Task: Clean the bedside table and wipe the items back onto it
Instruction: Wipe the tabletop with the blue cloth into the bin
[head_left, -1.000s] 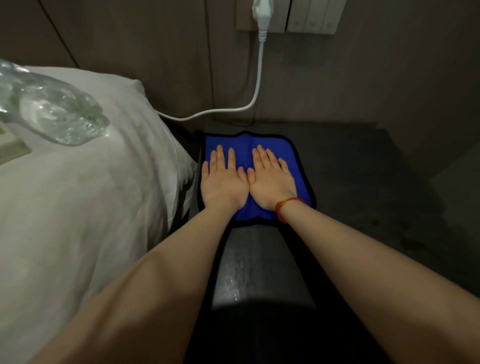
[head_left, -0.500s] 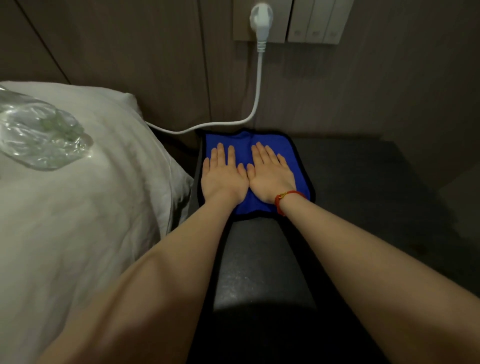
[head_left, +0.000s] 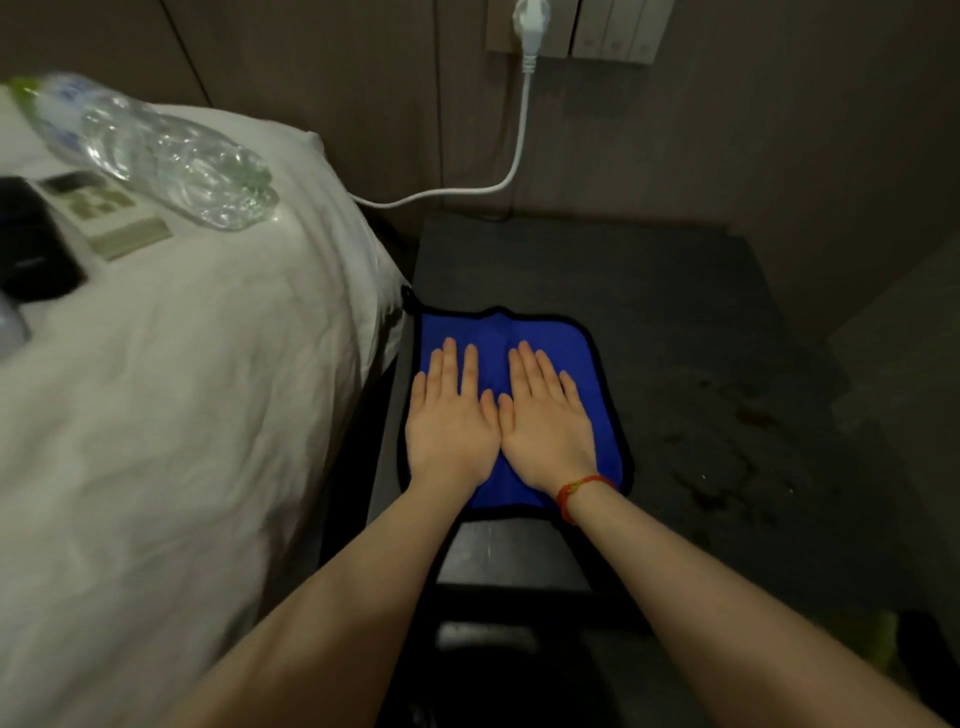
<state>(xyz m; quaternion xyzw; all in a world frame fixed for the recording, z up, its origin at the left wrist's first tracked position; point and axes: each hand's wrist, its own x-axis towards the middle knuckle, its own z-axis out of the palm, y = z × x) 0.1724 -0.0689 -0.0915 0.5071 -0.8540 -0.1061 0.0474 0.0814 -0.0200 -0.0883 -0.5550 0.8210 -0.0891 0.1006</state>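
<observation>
A blue cloth (head_left: 545, 338) with a black border lies flat on the dark bedside table (head_left: 675, 291), at its left side. My left hand (head_left: 449, 421) and my right hand (head_left: 548, 421) press palm-down on the cloth, side by side, thumbs touching, fingers stretched out. A red string bracelet sits on my right wrist. On the bed to the left lie a clear plastic bottle (head_left: 166, 150), a black flat object (head_left: 31, 244) and a pale card or booklet (head_left: 104, 213).
The white bed (head_left: 182, 415) borders the table's left edge. A white cable (head_left: 467, 187) runs from a wall plug (head_left: 530, 26) down behind the bed. Wet smears or stains mark the table's right part (head_left: 727, 457). Wood-panel wall stands behind.
Both hands have slid the cloth from the table's back edge toward me, along the left side. The view has tilted so more of the bed and its items shows.
</observation>
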